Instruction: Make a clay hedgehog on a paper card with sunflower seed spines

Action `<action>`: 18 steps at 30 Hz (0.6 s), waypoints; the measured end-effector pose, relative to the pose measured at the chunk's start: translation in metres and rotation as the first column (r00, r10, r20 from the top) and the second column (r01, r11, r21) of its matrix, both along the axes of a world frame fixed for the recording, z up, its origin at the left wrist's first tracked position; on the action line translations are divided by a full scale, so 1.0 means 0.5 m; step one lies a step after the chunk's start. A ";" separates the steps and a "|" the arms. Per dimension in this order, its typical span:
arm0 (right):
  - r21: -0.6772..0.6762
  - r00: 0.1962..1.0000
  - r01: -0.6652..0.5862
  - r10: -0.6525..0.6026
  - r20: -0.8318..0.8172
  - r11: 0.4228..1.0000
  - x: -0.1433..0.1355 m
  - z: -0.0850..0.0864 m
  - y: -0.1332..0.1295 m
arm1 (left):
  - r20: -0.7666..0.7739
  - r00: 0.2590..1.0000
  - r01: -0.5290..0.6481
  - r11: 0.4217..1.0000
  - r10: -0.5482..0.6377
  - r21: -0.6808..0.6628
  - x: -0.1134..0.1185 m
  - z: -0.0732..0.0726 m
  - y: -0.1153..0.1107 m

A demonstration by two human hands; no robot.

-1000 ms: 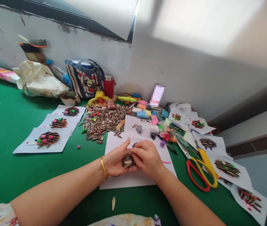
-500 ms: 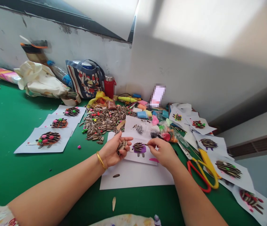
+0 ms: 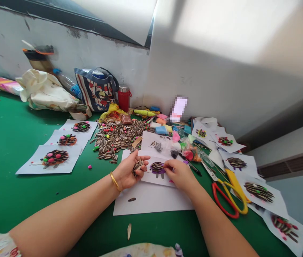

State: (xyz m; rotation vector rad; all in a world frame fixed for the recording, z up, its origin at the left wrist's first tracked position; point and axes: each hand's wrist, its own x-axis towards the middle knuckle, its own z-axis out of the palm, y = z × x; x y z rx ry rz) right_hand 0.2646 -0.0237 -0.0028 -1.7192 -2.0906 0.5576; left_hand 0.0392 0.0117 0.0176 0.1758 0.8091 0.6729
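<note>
Cupped palm up, my left hand (image 3: 133, 170) holds several striped sunflower seeds (image 3: 138, 166) and rests at the left side of a small white picture card (image 3: 154, 179). On that card is a purple clay hedgehog (image 3: 157, 167) covered with seeds for spines. The fingers of my right hand (image 3: 179, 175) are pinched together at the hedgehog's right edge; whatever sits between the fingertips is hidden. Beneath the card lies a larger white sheet (image 3: 154, 201), with one loose seed (image 3: 132, 199) on it.
Behind the hands spreads a heap of sunflower seeds (image 3: 116, 137) with coloured pompoms. Red-and-yellow scissors (image 3: 229, 196) lie at the right, beside finished hedgehog cards (image 3: 265, 192). More cards (image 3: 52, 167) lie at the left. Bags and a red flask (image 3: 124, 98) stand along the wall.
My right hand has moved left, bringing its pinched fingers from beside the hedgehog onto its right edge. A black pen shows behind that hand now. My left hand has stayed nearly still.
</note>
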 end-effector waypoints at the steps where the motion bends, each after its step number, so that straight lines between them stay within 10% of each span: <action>1: 0.003 1.000 -0.005 0.005 0.011 1.000 -0.001 -0.001 0.000 | -0.002 1.000 0.000 1.000 0.000 -0.001 0.000 0.000 0.000; 18: 0.052 0.977 -0.045 0.033 0.210 0.998 -0.024 0.011 0.002 | 0.010 1.000 0.013 1.000 -0.013 -0.009 0.001 0.001 -0.002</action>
